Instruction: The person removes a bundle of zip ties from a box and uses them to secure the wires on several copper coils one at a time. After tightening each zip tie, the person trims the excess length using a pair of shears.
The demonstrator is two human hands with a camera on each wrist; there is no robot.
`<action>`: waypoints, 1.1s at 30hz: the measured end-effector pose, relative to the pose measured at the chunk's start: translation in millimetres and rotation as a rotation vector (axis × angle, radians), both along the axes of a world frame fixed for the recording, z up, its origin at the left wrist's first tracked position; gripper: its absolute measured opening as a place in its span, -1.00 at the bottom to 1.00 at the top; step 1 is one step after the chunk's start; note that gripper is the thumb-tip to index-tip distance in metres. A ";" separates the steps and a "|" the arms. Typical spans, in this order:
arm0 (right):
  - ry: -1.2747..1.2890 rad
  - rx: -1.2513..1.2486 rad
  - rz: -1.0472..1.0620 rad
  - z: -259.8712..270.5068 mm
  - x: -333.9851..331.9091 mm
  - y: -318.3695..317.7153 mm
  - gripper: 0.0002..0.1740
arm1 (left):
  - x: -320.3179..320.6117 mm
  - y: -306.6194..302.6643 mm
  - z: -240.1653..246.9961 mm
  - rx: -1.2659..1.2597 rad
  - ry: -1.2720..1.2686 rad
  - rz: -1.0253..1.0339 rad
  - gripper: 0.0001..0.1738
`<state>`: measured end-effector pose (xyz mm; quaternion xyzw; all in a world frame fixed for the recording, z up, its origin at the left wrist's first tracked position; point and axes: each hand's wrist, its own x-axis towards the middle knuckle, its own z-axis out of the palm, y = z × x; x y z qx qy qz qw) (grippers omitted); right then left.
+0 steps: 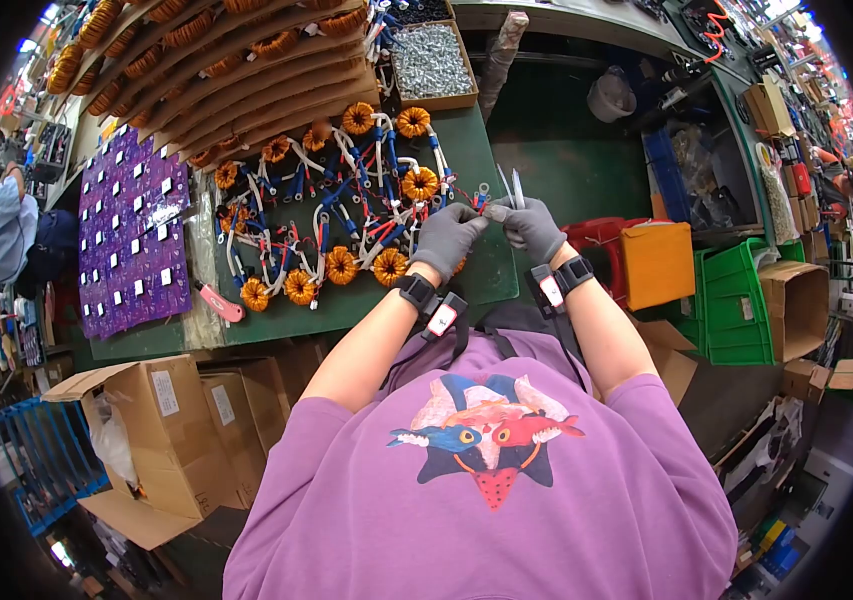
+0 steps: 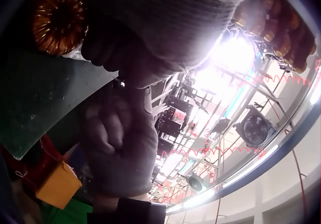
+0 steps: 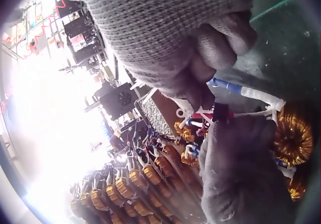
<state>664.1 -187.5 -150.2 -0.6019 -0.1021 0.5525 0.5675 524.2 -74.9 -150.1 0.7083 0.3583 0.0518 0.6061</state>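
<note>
My grey-gloved left hand (image 1: 449, 240) pinches the wire leads of a copper-wound ring coil (image 3: 293, 136) at the green table's right edge. A blue-and-white sleeved lead (image 3: 228, 86) runs from that coil toward both hands. Ring terminals (image 1: 483, 190) stick up between the hands. My gloved right hand (image 1: 533, 232) meets the left fingertips and grips thin white strips (image 1: 512, 186), whose ends point away from me. In the right wrist view, a red and black piece (image 3: 219, 112) shows between the fingertips. The gloves hide most of the grip.
More ring coils (image 1: 341, 265) with leads cover the table (image 1: 491, 285). Stacked cardboard layers of coils (image 1: 266, 90) rise at the back left, beside a box of small metal parts (image 1: 433, 62). A purple sheet (image 1: 133, 230) and pink-handled cutter (image 1: 219, 302) lie left. Green crates (image 1: 736, 300) stand right.
</note>
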 end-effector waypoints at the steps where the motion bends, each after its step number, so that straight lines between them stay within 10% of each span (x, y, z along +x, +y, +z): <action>1: 0.000 -0.002 0.001 2.0 -0.6 1.9 -0.80 | 0.2 -2.7 2.1 -0.002 0.000 0.001 -0.73; 6: -0.364 0.044 -0.108 7.8 -5.8 7.2 -0.84 | 9.0 -7.8 -6.6 0.598 0.033 -0.100 -0.63; 14: -0.255 -0.023 -0.109 21.4 -8.2 2.5 -0.78 | -4.9 -0.3 15.7 0.636 0.071 -0.300 -0.55; 19: -0.641 -0.025 -0.111 34.3 7.0 18.5 -0.63 | -86.5 14.0 13.1 1.158 -0.264 0.246 -0.67; 24: -0.832 0.061 0.160 47.9 -30.6 70.5 -0.53 | -115.6 51.9 1.2 0.739 0.015 0.431 -0.62; 26: -0.929 0.148 0.180 26.8 -39.0 95.9 -0.56 | -113.0 63.4 -0.6 0.854 0.163 -0.054 -0.59; 33: -1.023 -0.366 0.824 16.3 -70.4 96.8 -0.70 | -131.1 80.1 31.5 0.580 0.214 -0.453 -0.60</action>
